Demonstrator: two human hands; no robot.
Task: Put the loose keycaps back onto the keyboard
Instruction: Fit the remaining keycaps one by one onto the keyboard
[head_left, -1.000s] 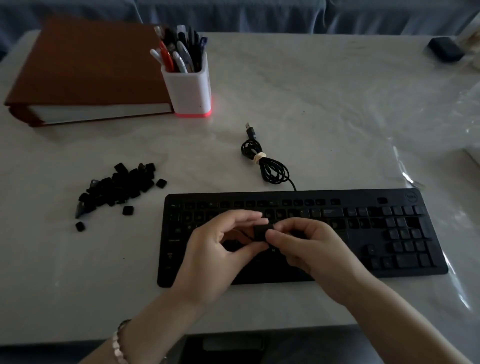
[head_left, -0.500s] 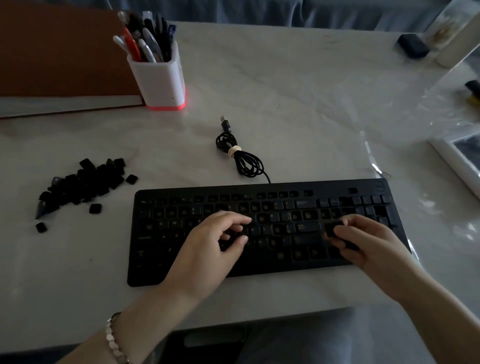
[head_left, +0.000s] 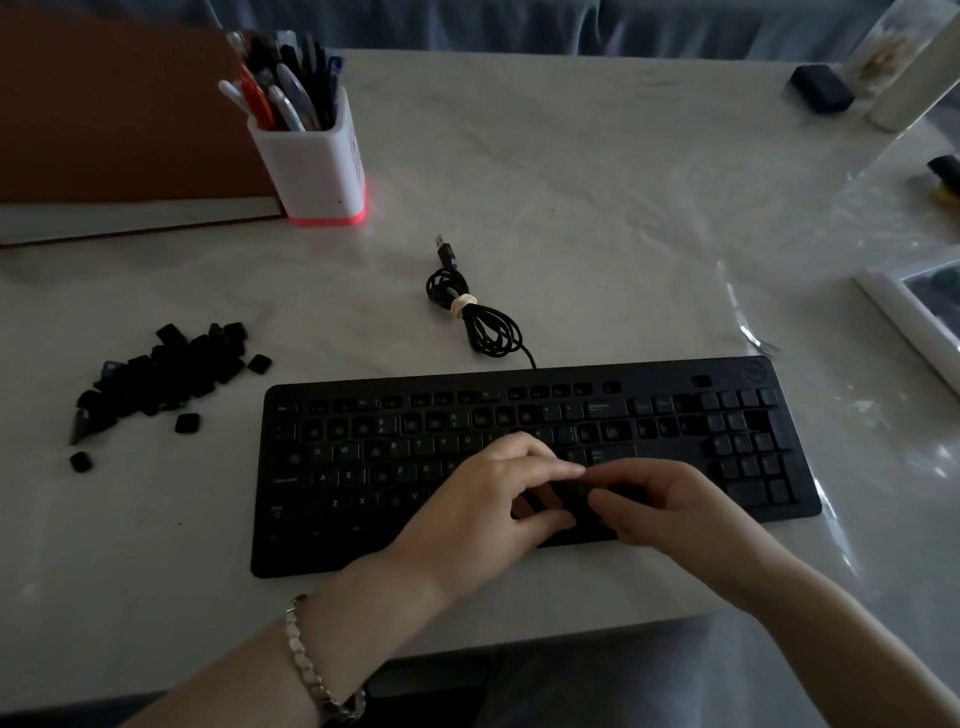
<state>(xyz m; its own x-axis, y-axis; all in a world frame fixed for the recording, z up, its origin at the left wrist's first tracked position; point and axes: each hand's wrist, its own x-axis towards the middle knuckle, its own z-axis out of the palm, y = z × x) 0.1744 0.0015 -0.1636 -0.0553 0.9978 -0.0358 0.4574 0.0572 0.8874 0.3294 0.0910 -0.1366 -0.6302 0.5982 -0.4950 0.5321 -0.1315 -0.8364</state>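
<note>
The left hand (head_left: 483, 501) and right hand (head_left: 670, 512) are hovering over the flat black plastic keyboard (head_left: 363, 470), both pinching one small black plastic keycap (head_left: 574, 501) (hard to see). A pile of loose black keycaps (head_left: 166, 374) is lying left of them. Ahead, a white square cup (head_left: 311, 166) is holding pens (head_left: 285, 88).

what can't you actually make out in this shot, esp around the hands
All in the head view:
- Whether the left hand or the right hand holds a keycap: the fingers cover the spot, and it is dark there.
- The keyboard keys under the hands: hidden, so empty slots there can't be counted.
- Legends on the loose keycaps: too small and dark.
- The brown binder: cut off by the left and top edges.
- The white frame: cut off by the right edge.
</note>
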